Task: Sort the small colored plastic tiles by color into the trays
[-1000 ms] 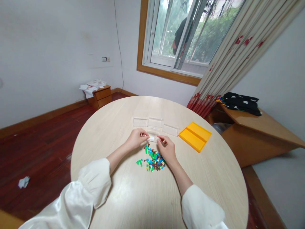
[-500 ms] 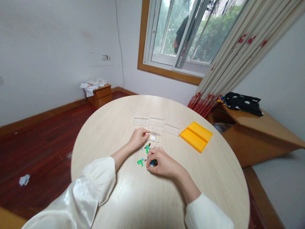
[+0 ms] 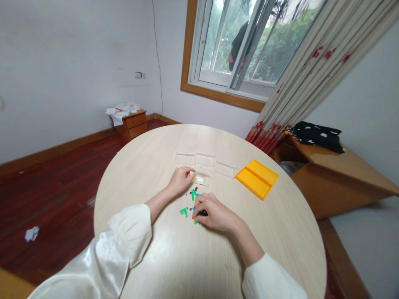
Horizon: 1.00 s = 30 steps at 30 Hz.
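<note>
Now we're prob. picking bricks (image 3: 183, 212), R hand (image 3: 215, 212) curled, grip unclear; L hand (image 3: 181, 180) pinches box (image 3: 202, 181) at their 12 o'clock; next needs fine pinch.

1. A single head-worn camera looks out from above the near side of the desk (image 3: 174, 265), on the wearer's own side.
2. It faces forward and downward across the desk, angled so that both the desk's top and the window (image 3: 218, 45) beyond its far edge fit in.
3. It is close enough that the desk's near edge runs out of the picture at the bottom, while the left hand (image 3: 181, 179) and right hand (image 3: 212, 212) appear small over the desk's middle.
4. The view is wide, taking in the floor (image 3: 56, 199) left of the desk and a wooden cabinet (image 3: 352, 178) right of it.
</note>
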{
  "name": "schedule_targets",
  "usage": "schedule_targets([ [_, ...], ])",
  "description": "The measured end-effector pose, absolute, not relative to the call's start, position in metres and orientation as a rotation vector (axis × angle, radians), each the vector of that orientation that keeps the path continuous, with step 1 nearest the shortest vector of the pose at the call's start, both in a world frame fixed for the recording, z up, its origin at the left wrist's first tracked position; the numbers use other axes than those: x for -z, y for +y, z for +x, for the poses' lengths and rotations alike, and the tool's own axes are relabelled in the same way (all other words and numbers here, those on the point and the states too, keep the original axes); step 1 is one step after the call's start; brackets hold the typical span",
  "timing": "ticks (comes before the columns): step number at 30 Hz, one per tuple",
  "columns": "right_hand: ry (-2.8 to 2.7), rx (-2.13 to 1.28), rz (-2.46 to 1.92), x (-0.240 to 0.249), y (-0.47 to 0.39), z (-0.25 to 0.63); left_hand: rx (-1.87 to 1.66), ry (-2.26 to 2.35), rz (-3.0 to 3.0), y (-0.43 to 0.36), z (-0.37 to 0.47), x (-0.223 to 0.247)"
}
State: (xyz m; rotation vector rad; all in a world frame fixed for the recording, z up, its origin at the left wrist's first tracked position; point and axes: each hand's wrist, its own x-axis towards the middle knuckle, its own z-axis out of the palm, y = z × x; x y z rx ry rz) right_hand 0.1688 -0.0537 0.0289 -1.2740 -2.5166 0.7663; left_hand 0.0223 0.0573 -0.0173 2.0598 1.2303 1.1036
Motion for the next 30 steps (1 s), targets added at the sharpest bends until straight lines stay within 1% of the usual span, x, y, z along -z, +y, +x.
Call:
schedule_targets([
  [9, -2.561, -0.688, -1.31, -0.035, -0.059, 0.162, -1.121, 1.227, 2.033, 0.057, 0.02, 0.018],
  [13, -2.52, -0.728, -1.279, -0.035, -0.06, 0.159, -1.132, 1.23, 2.016, 0.056, 0.02, 0.017],
  [16, -2.313, -0.76, -1.246, -0.028, -0.054, 0.16, -1.15, 1.227, 2.003, 0.055, 0.019, 0.015],
  [19, -1.928, -0.744, -1.278, -0.016, -0.042, 0.167, -1.157, 1.248, 1.995, 0.053, 0.019, 0.013],
  [22, -1.595, -0.601, -1.344, -0.001, -0.028, 0.175, -1.105, 1.244, 2.0, 0.049, 0.018, 0.01],
  [24, -1.482, -0.467, -1.377, 0.007, -0.021, 0.181, -1.031, 1.18, 2.013, 0.045, 0.016, 0.009],
  [30, -1.51, -0.264, -1.437, 0.02, -0.009, 0.187, -0.829, 0.93, 2.142, 0.031, 0.013, 0.004],
])
